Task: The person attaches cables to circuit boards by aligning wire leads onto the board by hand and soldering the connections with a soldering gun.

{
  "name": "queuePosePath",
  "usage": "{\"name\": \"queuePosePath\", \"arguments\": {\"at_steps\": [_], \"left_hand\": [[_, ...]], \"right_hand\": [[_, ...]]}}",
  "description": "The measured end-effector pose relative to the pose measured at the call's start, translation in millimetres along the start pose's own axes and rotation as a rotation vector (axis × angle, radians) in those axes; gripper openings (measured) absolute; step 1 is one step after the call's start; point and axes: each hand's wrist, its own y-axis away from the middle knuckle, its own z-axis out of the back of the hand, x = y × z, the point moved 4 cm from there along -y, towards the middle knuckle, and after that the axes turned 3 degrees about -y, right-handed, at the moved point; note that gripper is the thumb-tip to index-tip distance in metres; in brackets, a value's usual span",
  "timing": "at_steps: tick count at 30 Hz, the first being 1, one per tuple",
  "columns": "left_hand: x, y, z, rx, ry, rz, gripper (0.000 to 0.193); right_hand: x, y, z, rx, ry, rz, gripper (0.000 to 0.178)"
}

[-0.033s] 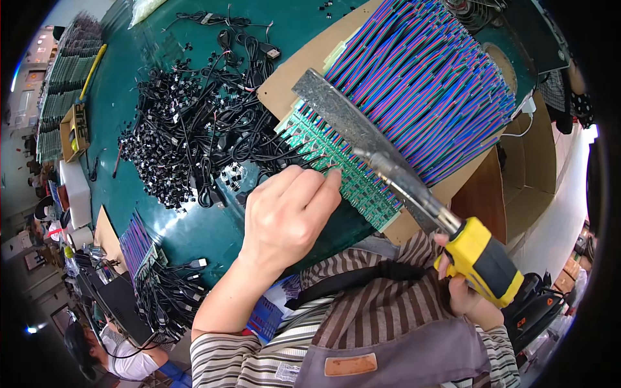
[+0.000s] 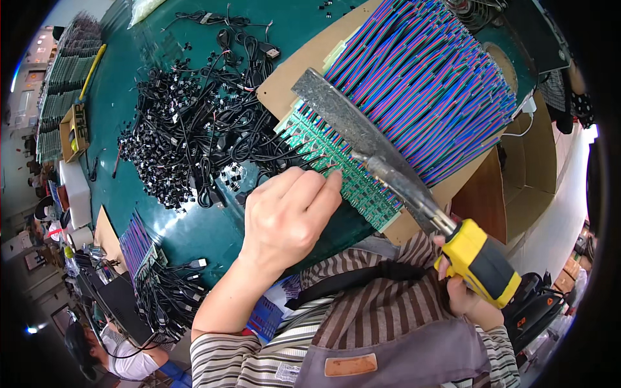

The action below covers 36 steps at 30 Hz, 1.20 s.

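Observation:
My left hand (image 2: 288,216) is closed in a pinch at the near edge of a row of green circuit boards (image 2: 369,197). What its fingertips hold is hidden. My right hand (image 2: 462,291) is wrapped round the yellow and black grip of a soldering gun (image 2: 485,258). Its metal shaft points up and left, with the tip over the boards close to my left fingertips. A grey metal bar (image 2: 336,103) lies across the wires at the boards' far edge. Bundled blue, red and green wires (image 2: 420,90) fan out behind it. Several black cables run to the boards from the left.
A tangled heap of black USB cables (image 2: 194,129) covers the green table (image 2: 129,45) on the left. The boards rest on brown cardboard (image 2: 284,84). Open cardboard boxes (image 2: 530,168) stand at the right. Another person (image 2: 123,352) sits at the lower left.
The soldering gun has shifted very slightly to the left. My left hand and the boards look the same.

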Motion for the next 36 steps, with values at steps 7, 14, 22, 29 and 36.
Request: {"name": "queuePosePath", "arguments": {"at_steps": [7,14,22,29,36], "left_hand": [[-2,-1,-3,-0.011,-0.041,-0.024,0.022],[0,1,-4,-0.035,-0.006,-0.01,0.023],[-2,-1,-1,0.021,-0.001,0.061,0.023],[0,-2,-3,0.013,0.02,0.062,0.023],[6,-4,0,0.006,0.062,0.003,0.021]], "right_hand": [[-5,-2,-6,0.003,0.076,-0.008,0.031],[-5,-2,-9,-0.076,0.055,0.025,0.03],[10,-20,-4,-0.093,0.082,0.225,0.027],[23,-23,2,-0.118,0.181,0.399,0.037],[-16,14,-1,-0.1,0.049,0.032,0.039]]}}
